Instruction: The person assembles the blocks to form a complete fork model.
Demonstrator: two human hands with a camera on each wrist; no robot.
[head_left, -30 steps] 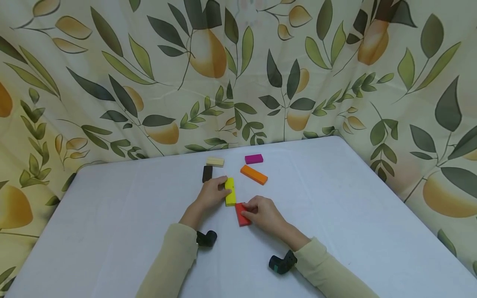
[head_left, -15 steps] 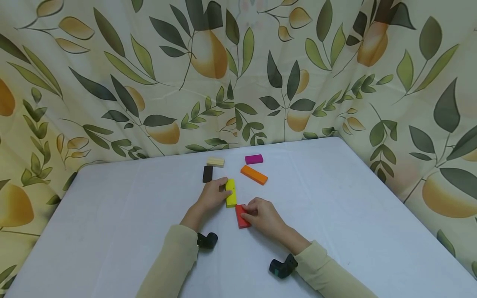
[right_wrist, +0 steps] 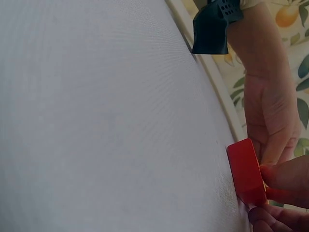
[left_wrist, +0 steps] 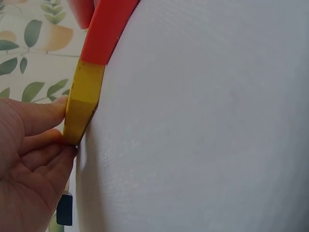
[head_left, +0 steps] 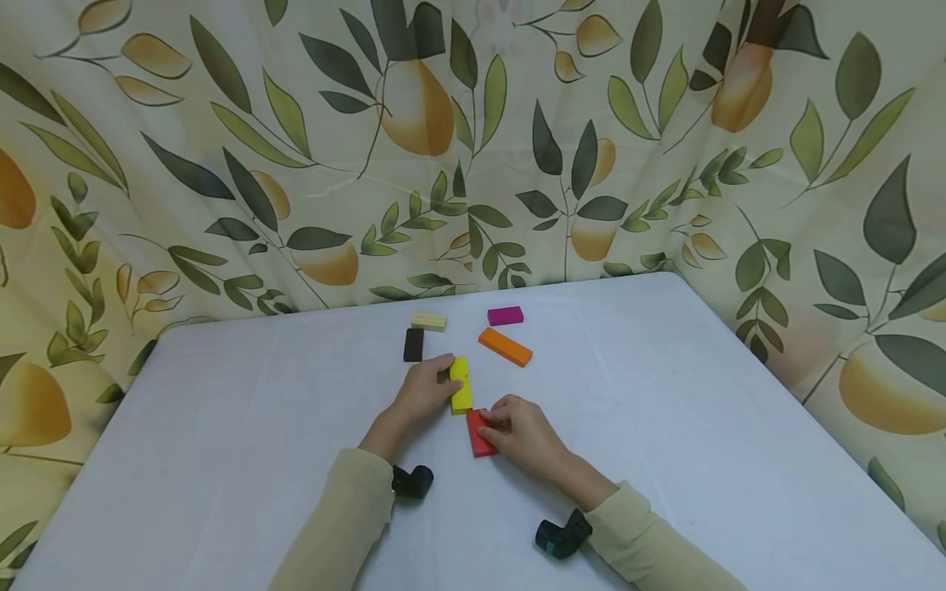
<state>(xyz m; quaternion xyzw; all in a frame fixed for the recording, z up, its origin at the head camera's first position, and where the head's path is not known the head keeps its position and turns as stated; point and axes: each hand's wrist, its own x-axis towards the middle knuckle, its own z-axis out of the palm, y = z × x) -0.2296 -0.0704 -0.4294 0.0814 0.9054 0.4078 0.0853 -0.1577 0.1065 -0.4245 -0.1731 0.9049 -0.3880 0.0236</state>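
A yellow wooden block (head_left: 462, 400) lies on the white table, its near end meeting the far end of a red block (head_left: 479, 440). My left hand (head_left: 423, 389) pinches the yellow block, with the thumb on its top and the fingers along its far left side. The red block is pinched by my right hand (head_left: 526, 433), which covers its right edge. In the left wrist view the yellow block (left_wrist: 83, 87) and red block (left_wrist: 107, 31) run end to end. The right wrist view shows the red block (right_wrist: 245, 169) between thumb and fingers.
Beyond the hands lie a black block (head_left: 414, 345), a cream block (head_left: 429, 322), a magenta block (head_left: 506, 316) and an orange block (head_left: 506, 347). A patterned curtain (head_left: 488, 189) hangs behind the white-covered table (head_left: 244, 427).
The yellow and red blocks have slid slightly toward me, end to end, with both hands keeping their pinch. The other blocks stay where they were.
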